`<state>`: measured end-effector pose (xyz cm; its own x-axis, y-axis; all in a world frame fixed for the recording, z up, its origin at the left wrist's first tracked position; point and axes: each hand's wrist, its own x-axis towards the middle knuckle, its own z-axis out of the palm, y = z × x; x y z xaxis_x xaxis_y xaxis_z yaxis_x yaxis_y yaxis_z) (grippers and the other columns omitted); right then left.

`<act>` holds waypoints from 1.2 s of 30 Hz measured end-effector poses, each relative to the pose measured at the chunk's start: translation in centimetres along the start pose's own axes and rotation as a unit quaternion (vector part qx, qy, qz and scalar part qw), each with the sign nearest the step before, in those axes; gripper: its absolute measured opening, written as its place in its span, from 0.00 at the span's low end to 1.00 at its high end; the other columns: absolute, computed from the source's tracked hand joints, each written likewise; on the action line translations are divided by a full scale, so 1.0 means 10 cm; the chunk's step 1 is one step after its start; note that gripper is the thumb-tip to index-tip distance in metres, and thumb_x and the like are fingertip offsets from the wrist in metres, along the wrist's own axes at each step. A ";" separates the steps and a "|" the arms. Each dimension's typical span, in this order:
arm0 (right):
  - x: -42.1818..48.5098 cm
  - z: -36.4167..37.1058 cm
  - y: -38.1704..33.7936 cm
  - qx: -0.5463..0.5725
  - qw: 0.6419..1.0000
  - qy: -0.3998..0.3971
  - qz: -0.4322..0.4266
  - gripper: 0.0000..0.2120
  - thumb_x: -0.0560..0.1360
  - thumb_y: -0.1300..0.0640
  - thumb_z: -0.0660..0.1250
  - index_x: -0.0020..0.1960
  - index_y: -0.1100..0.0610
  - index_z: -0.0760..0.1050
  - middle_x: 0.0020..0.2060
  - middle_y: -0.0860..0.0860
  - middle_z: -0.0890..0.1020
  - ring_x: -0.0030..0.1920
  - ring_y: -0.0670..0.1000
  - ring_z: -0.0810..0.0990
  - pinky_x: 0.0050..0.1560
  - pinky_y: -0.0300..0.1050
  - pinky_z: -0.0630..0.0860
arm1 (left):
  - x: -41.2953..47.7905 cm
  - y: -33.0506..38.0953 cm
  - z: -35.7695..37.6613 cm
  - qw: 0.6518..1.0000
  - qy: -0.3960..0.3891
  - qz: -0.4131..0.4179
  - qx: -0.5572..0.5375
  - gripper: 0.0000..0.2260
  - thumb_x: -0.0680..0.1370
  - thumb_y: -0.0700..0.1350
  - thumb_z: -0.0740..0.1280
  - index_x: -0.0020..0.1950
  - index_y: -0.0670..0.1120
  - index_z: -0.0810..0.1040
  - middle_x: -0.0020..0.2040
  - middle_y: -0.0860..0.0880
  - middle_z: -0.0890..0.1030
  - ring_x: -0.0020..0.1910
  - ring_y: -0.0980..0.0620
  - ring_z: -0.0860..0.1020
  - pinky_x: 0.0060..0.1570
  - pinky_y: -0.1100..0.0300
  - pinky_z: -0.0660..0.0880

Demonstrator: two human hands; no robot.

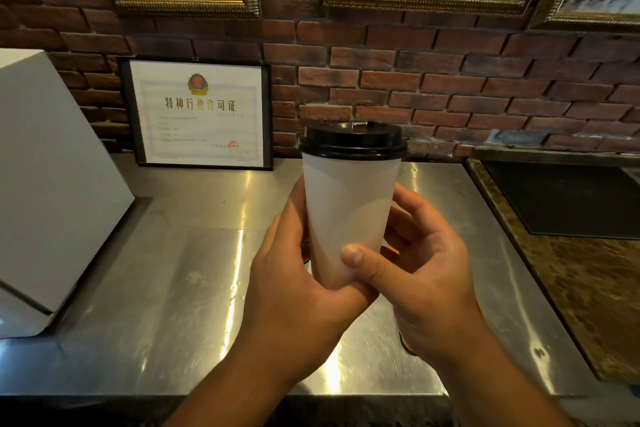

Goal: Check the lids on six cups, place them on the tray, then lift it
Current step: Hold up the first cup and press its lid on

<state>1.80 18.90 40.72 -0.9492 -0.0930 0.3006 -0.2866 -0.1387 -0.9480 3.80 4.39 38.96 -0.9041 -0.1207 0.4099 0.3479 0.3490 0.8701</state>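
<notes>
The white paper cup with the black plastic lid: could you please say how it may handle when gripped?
The white paper cup likely dents if squeezed, being thin-walled. Tall with a narrow base, it may tip easily. Its black plastic lid looks seated, though the seal cannot be confirmed.

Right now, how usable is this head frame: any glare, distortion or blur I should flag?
Head view: dim warm light; bright glare streaks on the steel counter; wide-angle bending of the brick wall and gold frames toward the edges; the white cup, black lid, left hand and right hand are sharp; the certificate's fine print is unreadable.
</notes>
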 end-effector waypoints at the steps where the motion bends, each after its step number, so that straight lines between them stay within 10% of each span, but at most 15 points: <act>1: -0.01 0.00 0.00 -0.002 1.000 -0.001 0.000 0.35 0.66 0.53 0.83 0.70 0.41 0.74 0.61 0.42 0.84 0.64 0.48 0.83 0.53 0.42 0.84 | 0.00 0.00 0.00 1.000 0.000 0.001 0.001 0.42 0.64 0.66 0.78 0.74 0.75 0.61 0.62 0.70 0.76 0.62 0.69 0.76 0.39 0.78 0.75; 36: 0.02 -0.09 0.15 -0.009 0.999 -0.043 -0.001 0.40 0.67 0.60 0.82 0.73 0.40 0.71 0.62 0.40 0.83 0.64 0.44 0.82 0.53 0.36 0.82 | -0.03 -0.08 0.05 0.999 0.005 -0.021 0.050 0.44 0.63 0.68 0.76 0.77 0.71 0.61 0.65 0.68 0.76 0.64 0.65 0.75 0.47 0.80 0.74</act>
<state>1.03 19.52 39.27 -0.9344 -0.1772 0.3092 -0.2909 -0.1218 -0.9490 3.64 4.55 37.98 -0.9147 -0.1452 0.3771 0.2833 0.4349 0.8548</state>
